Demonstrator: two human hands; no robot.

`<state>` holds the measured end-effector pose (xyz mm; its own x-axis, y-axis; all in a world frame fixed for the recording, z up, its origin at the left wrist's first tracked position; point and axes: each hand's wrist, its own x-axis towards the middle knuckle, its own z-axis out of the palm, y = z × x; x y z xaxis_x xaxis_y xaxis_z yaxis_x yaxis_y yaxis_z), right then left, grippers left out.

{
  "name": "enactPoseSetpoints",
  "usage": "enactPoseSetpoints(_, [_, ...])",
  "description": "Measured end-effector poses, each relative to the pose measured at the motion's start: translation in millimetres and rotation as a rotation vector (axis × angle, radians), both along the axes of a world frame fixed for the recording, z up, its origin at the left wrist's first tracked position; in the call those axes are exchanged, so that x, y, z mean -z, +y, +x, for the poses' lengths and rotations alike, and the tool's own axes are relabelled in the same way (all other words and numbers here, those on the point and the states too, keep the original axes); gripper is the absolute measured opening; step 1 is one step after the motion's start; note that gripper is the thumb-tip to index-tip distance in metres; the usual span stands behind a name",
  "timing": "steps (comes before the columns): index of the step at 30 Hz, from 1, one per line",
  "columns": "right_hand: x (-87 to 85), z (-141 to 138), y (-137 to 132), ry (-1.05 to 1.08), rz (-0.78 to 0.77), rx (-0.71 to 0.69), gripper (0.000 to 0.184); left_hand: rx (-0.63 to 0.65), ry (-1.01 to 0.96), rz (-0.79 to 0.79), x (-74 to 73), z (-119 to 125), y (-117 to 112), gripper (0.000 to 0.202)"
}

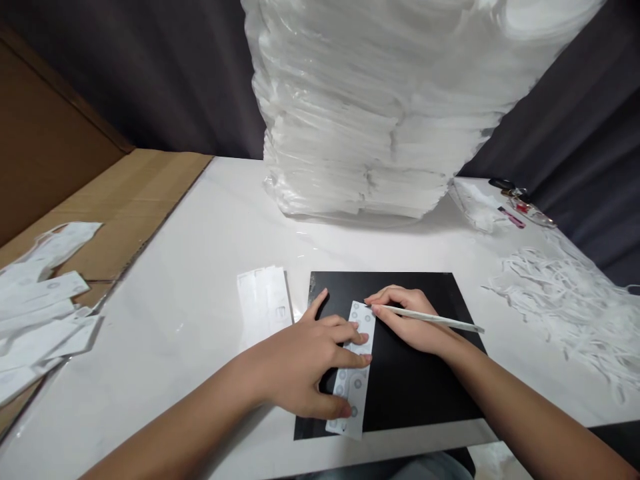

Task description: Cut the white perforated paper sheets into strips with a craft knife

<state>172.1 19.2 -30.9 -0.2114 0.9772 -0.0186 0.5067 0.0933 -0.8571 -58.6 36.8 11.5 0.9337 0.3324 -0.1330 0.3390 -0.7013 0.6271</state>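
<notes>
A narrow white strip printed with grey circles (357, 385) lies lengthwise on a black mat (415, 387). Across it rests my left hand (320, 357), fingers spread and fingertips pressing on its surface. My right hand (417, 327), at the strip's far right corner, pinches a slim whitish pen-like tool (440, 319). Its dark tip is at the top edge of the strip, and its long end points to the right over my wrist. Whether it is a pen or another thin tool, I cannot tell. Just left of the mat sits a small stack of white strips (265, 300).
A tall plastic-wrapped stack of white material (370, 133) stands behind the mat. Loose white cords (575, 307) are heaped at the right, with a pink-handled tool (513, 217) beyond. At the left, more printed strips (45, 313) lie on cardboard (135, 193).
</notes>
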Motion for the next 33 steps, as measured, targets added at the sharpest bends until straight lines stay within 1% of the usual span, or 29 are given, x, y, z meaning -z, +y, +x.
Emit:
enactPoseSetpoints(2, [0.0,-0.5,-0.3,-0.018,0.021,-0.003,0.012,-0.005,-0.003,-0.001,0.7,-0.4,0.3,0.053])
enactPoseSetpoints(4, [0.3,-2.5,-2.9,-0.062,0.091,-0.038,0.012,-0.002,-0.005,-0.003,1.1,-0.2,0.4,0.052])
enactPoseSetpoints(8, [3.8,-6.5,-11.3,-0.311,0.342,-0.228,0.017,-0.001,0.004,0.026,2.2,2.4,-2.2,0.052])
enactPoseSetpoints(9, [4.9,-5.5,-12.2,-0.375,0.398,-0.237,0.019,-0.006,0.008,0.045,2.7,3.3,-3.4,0.052])
enactPoseSetpoints(10, [5.8,-3.1,-12.0,-0.422,0.443,-0.211,0.021,-0.011,0.010,0.068,3.4,4.2,-4.6,0.052])
enactPoseSetpoints(11, [6.3,0.6,-10.6,-0.447,0.482,-0.152,0.022,-0.018,0.007,0.092,4.4,5.0,-5.6,0.051])
enactPoseSetpoints(13, [5.4,10.7,-5.1,-0.441,0.532,0.015,0.021,-0.026,-0.004,0.142,7.4,5.9,-6.2,0.049])
enactPoseSetpoints(15, [2.9,20.7,1.4,-0.387,0.524,0.171,0.017,-0.035,-0.019,0.208,11.6,5.8,-4.1,0.046])
enactPoseSetpoints(17, [0.9,26.3,5.7,-0.323,0.475,0.270,0.015,-0.073,-0.025,0.303,15.8,4.8,0.3,0.045])
enactPoseSetpoints(19, [0.7,26.1,6.4,-0.277,0.433,0.292,0.014,-0.146,-0.012,0.413,17.6,3.5,5.2,0.041])
enactPoseSetpoints(21, [2.2,22.0,4.5,-0.262,0.432,0.248,0.013,-0.201,0.004,0.464,15.7,2.5,8.4,0.027])
enactPoseSetpoints(23, [4.1,17.2,1.9,-0.265,0.437,0.168,0.014,-0.171,-0.001,0.399,10.4,2.3,9.0,0.015])
enactPoseSetpoints(25, [5.0,14.3,-0.1,-0.268,0.427,0.107,0.015,-0.076,-0.025,0.264,3.7,2.9,7.0,0.016])
enactPoseSetpoints(27, [4.5,13.3,-1.1,-0.276,0.397,0.088,0.016,0.008,-0.035,0.164,-1.6,4.2,3.5,0.016])
enactPoseSetpoints(30, [2.6,13.0,-2.1,-0.287,0.335,0.083,0.018,0.047,-0.035,0.149,-3.8,7.1,-2.1,0.016])
enactPoseSetpoints(33, [1.4,11.5,-3.5,-0.277,0.304,0.059,0.019,0.062,-0.048,0.172,-1.1,10.0,-5.3,0.017])
